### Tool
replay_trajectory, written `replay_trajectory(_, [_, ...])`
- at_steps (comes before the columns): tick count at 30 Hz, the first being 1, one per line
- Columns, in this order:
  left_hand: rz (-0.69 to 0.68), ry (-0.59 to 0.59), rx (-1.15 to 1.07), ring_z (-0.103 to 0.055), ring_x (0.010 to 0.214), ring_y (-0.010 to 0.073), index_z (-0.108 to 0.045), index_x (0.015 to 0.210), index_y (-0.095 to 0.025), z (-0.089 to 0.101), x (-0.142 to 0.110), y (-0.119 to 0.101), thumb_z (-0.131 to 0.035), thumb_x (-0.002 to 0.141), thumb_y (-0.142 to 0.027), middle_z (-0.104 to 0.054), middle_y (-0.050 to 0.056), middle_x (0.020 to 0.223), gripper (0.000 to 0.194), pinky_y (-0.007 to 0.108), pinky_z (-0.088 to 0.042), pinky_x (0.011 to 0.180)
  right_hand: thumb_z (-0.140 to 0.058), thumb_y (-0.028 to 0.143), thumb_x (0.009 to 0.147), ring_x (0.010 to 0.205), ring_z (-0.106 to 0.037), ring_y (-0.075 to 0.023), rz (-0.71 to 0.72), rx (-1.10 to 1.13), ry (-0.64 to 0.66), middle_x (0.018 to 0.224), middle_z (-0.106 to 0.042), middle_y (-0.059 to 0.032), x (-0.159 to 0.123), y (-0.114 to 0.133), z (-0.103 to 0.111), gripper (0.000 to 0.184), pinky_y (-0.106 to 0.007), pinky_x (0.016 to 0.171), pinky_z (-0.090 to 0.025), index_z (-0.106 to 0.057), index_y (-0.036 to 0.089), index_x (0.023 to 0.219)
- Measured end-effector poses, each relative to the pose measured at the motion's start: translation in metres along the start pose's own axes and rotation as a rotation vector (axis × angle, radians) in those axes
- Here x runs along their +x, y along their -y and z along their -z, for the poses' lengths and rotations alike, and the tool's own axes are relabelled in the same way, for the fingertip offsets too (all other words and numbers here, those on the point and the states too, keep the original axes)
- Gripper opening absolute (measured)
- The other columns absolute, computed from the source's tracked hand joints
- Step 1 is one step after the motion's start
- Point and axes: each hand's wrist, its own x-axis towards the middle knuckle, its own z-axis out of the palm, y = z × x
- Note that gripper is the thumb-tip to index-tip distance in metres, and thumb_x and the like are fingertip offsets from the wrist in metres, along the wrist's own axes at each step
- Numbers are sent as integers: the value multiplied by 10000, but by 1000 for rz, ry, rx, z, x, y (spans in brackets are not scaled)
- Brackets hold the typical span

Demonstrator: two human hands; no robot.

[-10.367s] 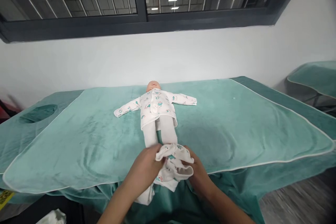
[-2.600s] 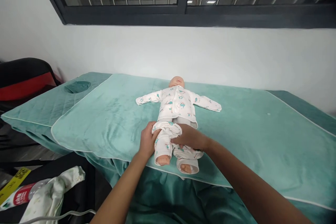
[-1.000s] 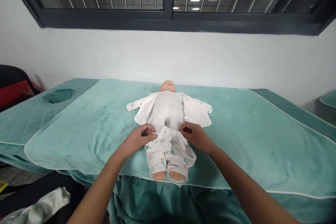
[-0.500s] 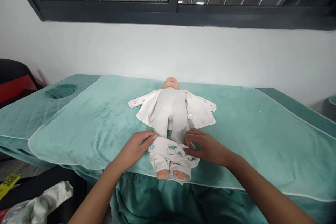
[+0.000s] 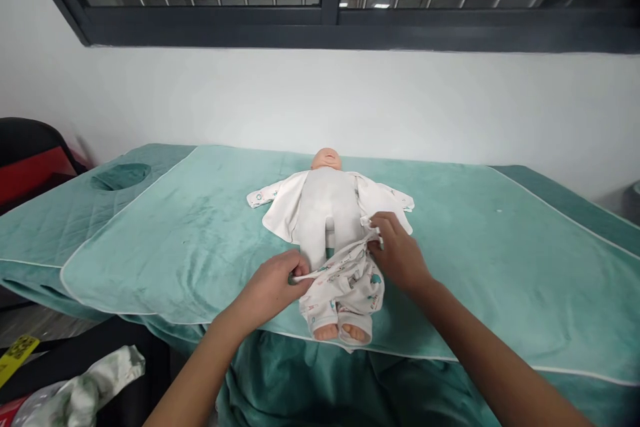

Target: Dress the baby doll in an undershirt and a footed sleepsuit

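A baby doll (image 5: pixel 320 200) with a white cloth body lies on its back, head away from me, feet towards me. An open white jacket (image 5: pixel 280 213) is spread on both sides of its torso, with the sleeves stretched outward. Printed white baby pants (image 5: pixel 345 287) are bunched around its lower legs, and the bare feet stick out of the cuffs. My left hand (image 5: pixel 280 287) pinches the waistband at its left side. Higher up, my right hand (image 5: pixel 397 250) is closed on the other side of the waistband, so the band slants upward to the right.
Beneath the doll is a green plush cover (image 5: pixel 475 267) on a bed with a face hole (image 5: pixel 121 176) at the left. A barred window (image 5: pixel 320 20) is set in the white wall behind. A black chair (image 5: pixel 115 360) holding a crumpled cloth (image 5: pixel 95 383) stands at lower left.
My right hand has moved up, drawing its side of the waistband higher along the leg. My left hand has shifted slightly right and now pinches the band's edge. The folded-over front has turned up.
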Motion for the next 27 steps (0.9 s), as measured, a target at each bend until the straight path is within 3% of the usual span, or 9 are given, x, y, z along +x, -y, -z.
replay_trajectory(2, [-22,-24,48,-520,708,157,-536,748,-213,-4,3,1,-571,848,-297,-571,-14,754,136,261,-367,634,-451,72,778,1202,-558,-273,131,126,24,1376,-536,-139,5,2,-4,425,-379,860,-494,-537,165,1183])
replay_trajectory(4, [-40,-100,109,-518,712,160,-511,783,-217,-7,10,4,-523,882,-289,-559,-13,764,123,272,-370,644,-416,29,757,1394,-400,-262,242,225,86,1543,-381,-120,9,2,-9,593,-410,1022,-455,-475,177,1328])
replay_trajectory(6, [-53,-236,183,-517,713,165,-493,816,-219,-10,22,10,-486,905,-280,-549,-7,776,108,282,-374,653,-403,23,756,1445,-336,-249,275,291,147,1595,-310,-91,13,1,-13,691,-425,1073,-437,-413,207,1422])
replay_trajectory(10, [-96,-456,286,-531,738,172,-470,845,-223,-17,51,27,-453,932,-283,-546,11,824,107,292,-395,673,-426,52,763,1408,-405,-256,240,327,190,1543,-416,-66,20,-2,-16,784,-464,1108,-417,-324,255,1513])
replay_trajectory(16, [1,-518,312,-579,765,201,-487,864,-222,-27,69,46,-443,941,-280,-596,41,850,106,313,-432,672,-462,96,798,1149,-623,-282,156,290,279,1286,-665,-78,41,-4,-6,571,-411,931,-493,-542,224,1349])
replay_trajectory(20, [-56,-627,242,-621,1009,236,-518,1003,-211,-26,75,46,-430,932,-235,-640,118,1153,116,352,-467,818,-476,93,758,938,-663,-231,60,433,227,1029,-753,-13,67,-11,0,324,-331,790,-470,-637,240,997])
replay_trajectory(23, [-16,-669,47,-610,1106,247,-517,1121,-211,-24,86,44,-443,921,-222,-633,125,1242,214,366,-454,891,-471,112,729,820,-643,-194,-64,627,183,868,-737,14,77,-20,-12,229,-305,737,-452,-608,237,863])
replay_trajectory(27, [158,-581,-137,-651,932,252,-559,1001,-217,-24,97,46,-516,888,-270,-708,81,996,132,352,-462,801,-521,167,710,895,-631,-189,-220,920,57,931,-704,-15,72,-29,-45,183,-306,793,-465,-584,221,872])
